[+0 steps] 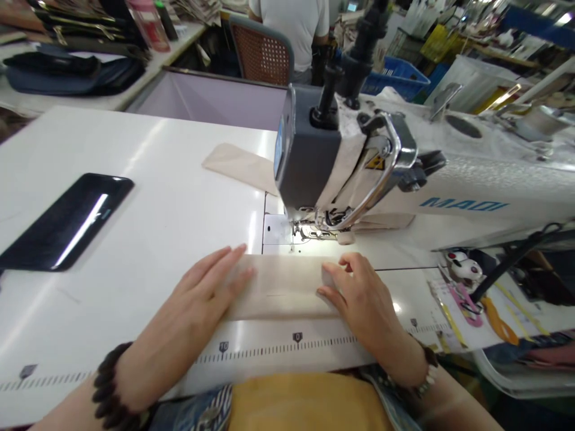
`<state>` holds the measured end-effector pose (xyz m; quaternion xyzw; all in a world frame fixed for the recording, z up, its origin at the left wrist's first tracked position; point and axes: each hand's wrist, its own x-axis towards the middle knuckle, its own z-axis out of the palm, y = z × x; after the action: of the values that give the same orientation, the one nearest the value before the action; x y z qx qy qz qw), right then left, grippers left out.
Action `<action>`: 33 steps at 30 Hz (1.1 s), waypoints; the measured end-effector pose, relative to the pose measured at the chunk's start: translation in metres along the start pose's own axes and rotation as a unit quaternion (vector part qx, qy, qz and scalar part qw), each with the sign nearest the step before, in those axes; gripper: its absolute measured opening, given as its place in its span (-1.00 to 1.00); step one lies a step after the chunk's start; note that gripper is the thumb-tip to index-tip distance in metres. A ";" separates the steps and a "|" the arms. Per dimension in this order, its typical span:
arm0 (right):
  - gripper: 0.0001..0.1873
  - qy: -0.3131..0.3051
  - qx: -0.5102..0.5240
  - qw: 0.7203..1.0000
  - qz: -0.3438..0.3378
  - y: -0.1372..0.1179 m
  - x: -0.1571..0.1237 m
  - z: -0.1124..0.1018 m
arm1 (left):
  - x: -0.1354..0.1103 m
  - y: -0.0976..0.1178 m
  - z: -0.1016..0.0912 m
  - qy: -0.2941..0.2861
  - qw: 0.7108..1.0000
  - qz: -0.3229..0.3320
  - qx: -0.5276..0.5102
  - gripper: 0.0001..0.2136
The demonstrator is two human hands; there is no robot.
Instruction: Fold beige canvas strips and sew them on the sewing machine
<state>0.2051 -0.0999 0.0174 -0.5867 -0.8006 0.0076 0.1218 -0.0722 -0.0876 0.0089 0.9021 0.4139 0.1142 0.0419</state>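
A beige fabric strip lies across the white table just in front of the sewing machine. My left hand rests on the strip's left end, its fingers stretched out and slightly blurred. At the right end, my right hand has its thumb and curled fingers pinched on the fabric. The lit needle plate and presser foot are beyond the strip, apart from it. Another beige fabric piece lies behind the machine head, partly hidden by it.
A black phone lies on the left of the table. Orange-handled scissors and small tools sit at the right. A printed ruler runs along the front edge. Farther back are a chair and a person.
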 end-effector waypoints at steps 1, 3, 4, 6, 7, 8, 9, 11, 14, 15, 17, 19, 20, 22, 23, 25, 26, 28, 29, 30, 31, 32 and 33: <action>-0.75 0.014 0.000 0.999 -0.051 -0.001 0.002 0.001 | 0.004 0.001 -0.002 -0.028 0.999 0.042 -0.010 -0.63; -0.72 0.016 0.025 0.987 -0.155 -0.004 0.008 0.003 | 0.013 0.006 -0.005 -0.078 0.993 0.088 -0.024 -0.58; -0.69 0.006 0.045 0.981 -0.190 -0.007 0.010 0.004 | 0.018 0.010 -0.007 -0.094 0.992 0.085 -0.023 -0.59; -0.70 -0.032 0.077 0.976 -0.203 -0.013 0.014 0.005 | 0.030 0.021 -0.009 -0.110 0.993 0.046 -0.006 -0.66; -0.72 -0.050 0.084 0.976 -0.192 -0.017 0.015 0.007 | 0.034 0.027 -0.008 -0.111 0.994 0.023 0.004 -0.71; -0.73 -0.063 0.083 0.979 -0.177 -0.020 0.016 0.008 | 0.038 0.033 -0.006 -0.103 0.995 0.002 0.017 -0.67; -0.71 -0.067 0.076 0.981 -0.167 -0.024 0.015 0.011 | 0.041 0.038 -0.003 -0.095 0.995 -0.013 0.027 -0.58; -0.58 -0.054 0.057 0.984 -0.162 -0.028 0.013 0.017 | 0.042 0.045 0.007 -0.061 0.997 -0.031 0.041 -0.43; -0.52 -0.028 0.042 0.986 -0.159 -0.029 0.009 0.026 | 0.037 0.044 0.023 -0.022 0.998 -0.041 0.049 -0.38; -0.52 -0.029 0.043 0.986 -0.156 -0.028 0.007 0.028 | 0.034 0.041 0.027 -0.020 0.998 -0.040 0.051 -0.36; -0.53 -0.033 0.051 0.987 -0.151 -0.026 0.006 0.030 | 0.026 0.030 0.030 -0.022 0.997 -0.042 0.062 -0.31; -0.53 -0.038 0.061 0.986 -0.149 -0.025 0.006 0.031 | 0.015 0.016 0.029 -0.025 0.995 -0.059 0.080 -0.27; -0.53 -0.040 0.065 0.986 -0.148 -0.025 0.007 0.030 | 0.009 0.010 0.027 -0.022 0.993 -0.075 0.093 -0.28; -0.53 -0.043 0.068 0.986 -0.146 -0.026 0.007 0.030 | -0.003 0.000 0.020 -0.004 0.986 -0.111 0.121 -0.32; -0.53 -0.044 0.068 0.986 -0.144 -0.027 0.007 0.030 | -0.009 -0.002 0.016 0.007 0.984 -0.123 0.132 -0.36; -0.54 -0.043 0.066 0.987 -0.140 -0.029 0.007 0.028 | -0.015 0.003 0.008 0.025 0.985 -0.102 0.138 -0.51; -0.55 -0.042 0.064 0.987 -0.139 -0.029 0.007 0.025 | -0.015 0.008 0.004 0.022 0.990 -0.061 0.127 -0.60; -0.58 -0.047 0.062 0.987 -0.141 -0.028 0.009 0.018 | -0.009 0.020 0.000 -0.012 0.995 0.039 0.092 -0.67; -0.59 -0.055 0.064 0.986 -0.145 -0.026 0.011 0.012 | -0.002 0.025 -0.001 -0.035 0.994 0.070 0.075 -0.67; -0.61 -0.069 0.068 0.984 -0.150 -0.023 0.014 0.007 | 0.006 0.027 -0.002 -0.055 0.993 0.079 0.064 -0.69; -0.64 -0.086 0.075 0.980 -0.160 -0.019 0.017 0.001 | 0.017 0.026 -0.001 -0.069 0.994 0.066 0.060 -0.73; -0.68 -0.106 0.083 0.975 -0.176 -0.014 0.022 -0.003 | 0.028 0.022 -0.001 -0.067 0.995 0.043 0.061 -0.73; -0.72 -0.123 0.089 0.968 -0.201 -0.009 0.027 -0.006 | 0.041 0.016 0.000 -0.065 0.996 0.021 0.065 -0.70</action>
<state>0.1909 -0.0781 0.0301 -0.3949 -0.9071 0.1263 0.0734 -0.0342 -0.0673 0.0184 0.9171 0.3976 0.0292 0.0078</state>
